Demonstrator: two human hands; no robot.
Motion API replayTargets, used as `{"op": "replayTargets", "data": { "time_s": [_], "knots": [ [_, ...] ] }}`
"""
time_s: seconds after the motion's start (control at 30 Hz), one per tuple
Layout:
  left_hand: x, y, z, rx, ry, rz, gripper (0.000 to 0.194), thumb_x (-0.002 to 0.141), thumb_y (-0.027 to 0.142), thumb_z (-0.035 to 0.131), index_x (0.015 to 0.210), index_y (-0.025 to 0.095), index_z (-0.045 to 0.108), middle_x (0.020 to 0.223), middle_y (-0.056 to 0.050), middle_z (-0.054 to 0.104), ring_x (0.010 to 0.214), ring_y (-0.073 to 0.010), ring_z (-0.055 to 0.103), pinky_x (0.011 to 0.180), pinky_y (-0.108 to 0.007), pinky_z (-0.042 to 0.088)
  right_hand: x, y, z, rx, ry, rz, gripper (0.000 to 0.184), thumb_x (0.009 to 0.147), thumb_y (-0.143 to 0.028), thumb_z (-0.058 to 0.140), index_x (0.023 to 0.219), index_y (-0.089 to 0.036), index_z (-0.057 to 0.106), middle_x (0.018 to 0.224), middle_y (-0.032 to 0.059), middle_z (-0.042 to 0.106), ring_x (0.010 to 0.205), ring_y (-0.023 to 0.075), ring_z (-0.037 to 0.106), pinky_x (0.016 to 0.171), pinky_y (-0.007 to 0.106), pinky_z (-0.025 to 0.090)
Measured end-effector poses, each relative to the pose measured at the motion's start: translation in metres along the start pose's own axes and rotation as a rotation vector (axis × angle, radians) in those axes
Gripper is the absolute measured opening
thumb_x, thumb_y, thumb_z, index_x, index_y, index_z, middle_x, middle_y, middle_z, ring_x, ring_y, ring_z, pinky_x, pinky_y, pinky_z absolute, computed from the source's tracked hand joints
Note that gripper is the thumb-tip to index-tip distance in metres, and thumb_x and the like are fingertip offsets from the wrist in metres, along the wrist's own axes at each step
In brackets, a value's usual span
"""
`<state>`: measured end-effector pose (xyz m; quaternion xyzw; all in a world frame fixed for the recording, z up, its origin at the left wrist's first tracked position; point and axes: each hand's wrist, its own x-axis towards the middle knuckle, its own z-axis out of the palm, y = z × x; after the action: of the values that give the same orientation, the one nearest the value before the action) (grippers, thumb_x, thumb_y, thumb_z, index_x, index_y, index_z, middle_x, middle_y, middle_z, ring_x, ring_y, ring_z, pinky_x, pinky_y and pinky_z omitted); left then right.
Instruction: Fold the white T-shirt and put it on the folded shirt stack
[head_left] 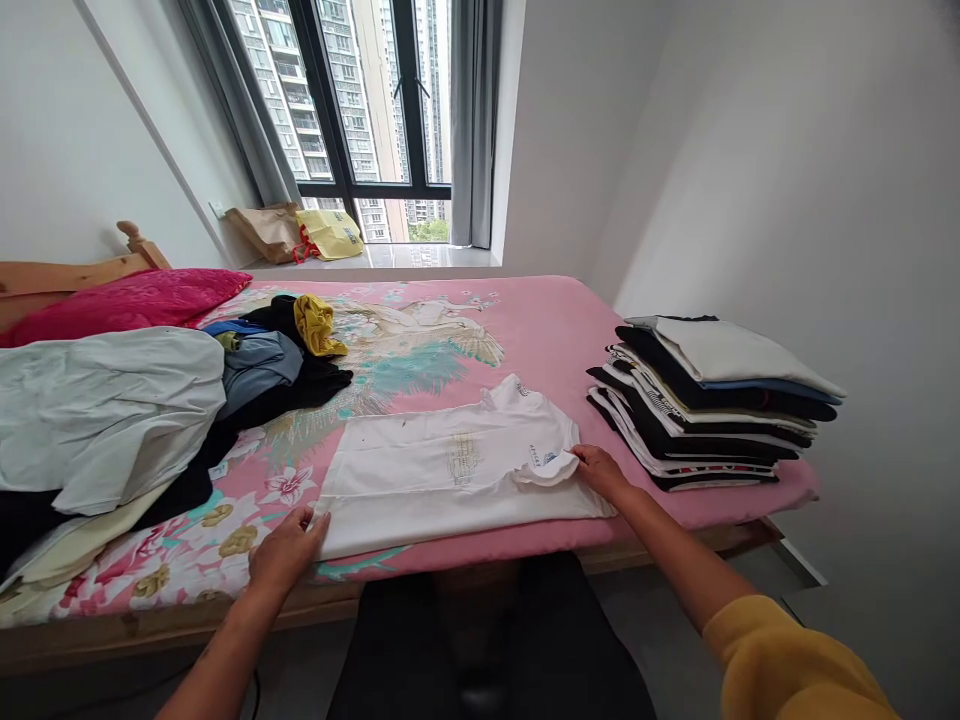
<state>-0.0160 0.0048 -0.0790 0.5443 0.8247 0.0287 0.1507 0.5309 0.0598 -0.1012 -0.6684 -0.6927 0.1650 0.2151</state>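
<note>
A white T-shirt point(420, 470) lies lengthwise across the bed in front of me, with one side folded over its middle. Its collar end points right and its hem left; small print shows on the chest. At the near hem corner, my left hand point(286, 550) has thumb and fingers closed on the cloth's edge. My right hand point(602, 474) pinches the sleeve point(551, 468), which is turned back over the shirt near the shoulder. Right of the shirt stands a stack of folded clothes point(712, 410), mostly black and white, with a white piece on top.
A loose heap of clothes point(112, 400) covers the bed's left side, with a yellow garment point(319, 325) at its far end. Behind it rests a red pillow point(135, 305). A pink floral bedsheet point(536, 320) covers the bed. Paper bags point(330, 233) stand on the windowsill.
</note>
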Motion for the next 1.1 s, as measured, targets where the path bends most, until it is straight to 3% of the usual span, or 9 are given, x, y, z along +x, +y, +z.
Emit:
{"op": "replayTargets", "data": {
  "time_s": [0.13,0.2,0.3,0.53,0.7,0.8,0.93,1.03,1.1],
  "knots": [
    [-0.001,0.000,-0.001,0.013,-0.008,0.009,0.043,0.081,0.059,0.029,0.094,0.025,0.052,0.097,-0.006,0.064,0.097,-0.0316,0.058,0.077,-0.039,0.036,0.010,0.003,0.005,-0.009,0.077,0.164,0.029,0.086,-0.033,0.039,0.085,-0.019,0.064,0.082,0.0080,0.066,0.075,0.0187,0.058,0.065,0.027,0.040],
    [-0.001,0.000,-0.001,0.015,-0.007,0.009,0.042,0.081,0.059,0.030,0.093,0.025,0.052,0.097,-0.006,0.064,0.096,-0.0318,0.059,0.076,-0.039,0.037,0.008,0.003,0.008,0.012,0.086,0.147,0.027,0.082,-0.026,0.044,0.099,-0.019,0.063,0.095,0.0080,0.066,0.086,0.0189,0.058,0.072,0.027,0.041],
    [0.001,-0.001,0.000,0.012,0.008,0.012,0.042,0.080,0.058,0.031,0.093,0.025,0.053,0.099,-0.006,0.064,0.096,-0.0321,0.059,0.076,-0.040,0.037,0.000,0.001,0.011,0.054,0.062,0.058,0.042,0.072,-0.021,0.055,0.114,-0.022,0.059,0.111,0.0052,0.063,0.102,0.0202,0.054,0.083,0.029,0.040],
    [0.001,0.000,0.003,-0.003,0.017,0.000,0.041,0.081,0.058,0.030,0.096,0.026,0.051,0.106,-0.006,0.063,0.100,-0.0327,0.058,0.080,-0.043,0.037,0.009,-0.007,0.009,0.096,0.126,0.090,0.025,0.079,-0.038,0.050,0.088,-0.020,0.064,0.086,0.0030,0.065,0.078,0.0169,0.058,0.067,0.026,0.043],
    [0.001,-0.005,0.004,-0.059,0.018,0.001,0.041,0.081,0.055,0.034,0.101,0.024,0.051,0.105,-0.008,0.062,0.099,-0.0324,0.057,0.083,-0.043,0.038,0.009,-0.022,0.008,0.061,0.343,0.124,0.027,0.083,-0.036,0.043,0.098,-0.017,0.057,0.095,0.0084,0.061,0.090,0.0209,0.054,0.077,0.032,0.041],
    [-0.003,-0.004,0.004,-0.135,0.203,0.017,0.045,0.080,0.052,0.040,0.109,0.019,0.050,0.101,-0.010,0.061,0.097,-0.0293,0.057,0.085,-0.040,0.040,-0.010,-0.030,0.007,0.056,0.357,0.015,0.022,0.086,-0.032,0.040,0.093,-0.019,0.056,0.093,0.0078,0.061,0.092,0.0214,0.052,0.083,0.033,0.040],
    [-0.033,0.038,0.007,-0.251,0.588,0.302,0.033,0.083,0.039,0.039,0.102,0.016,0.054,0.096,-0.011,0.059,0.097,-0.0241,0.054,0.094,-0.036,0.039,-0.042,-0.036,0.008,0.034,0.310,-0.156,0.016,0.084,-0.021,0.041,0.089,-0.020,0.056,0.090,0.0072,0.061,0.091,0.0215,0.052,0.086,0.034,0.040],
    [-0.069,0.104,0.020,-0.414,0.483,0.715,0.022,0.085,0.026,0.040,0.094,0.018,0.058,0.097,-0.009,0.062,0.098,-0.0198,0.055,0.094,-0.032,0.041,-0.061,-0.046,0.016,0.037,0.299,-0.260,0.018,0.083,-0.014,0.040,0.089,-0.020,0.056,0.089,0.0077,0.059,0.089,0.0223,0.052,0.084,0.037,0.041],
    [-0.090,0.155,0.032,-0.408,0.245,1.061,0.026,0.083,0.016,0.038,0.094,0.021,0.061,0.099,-0.006,0.064,0.098,-0.0167,0.056,0.090,-0.029,0.043,-0.071,-0.058,0.024,0.074,0.290,-0.304,0.021,0.083,-0.011,0.038,0.091,-0.020,0.055,0.089,0.0077,0.059,0.089,0.0225,0.052,0.083,0.038,0.042]
  ]
}}
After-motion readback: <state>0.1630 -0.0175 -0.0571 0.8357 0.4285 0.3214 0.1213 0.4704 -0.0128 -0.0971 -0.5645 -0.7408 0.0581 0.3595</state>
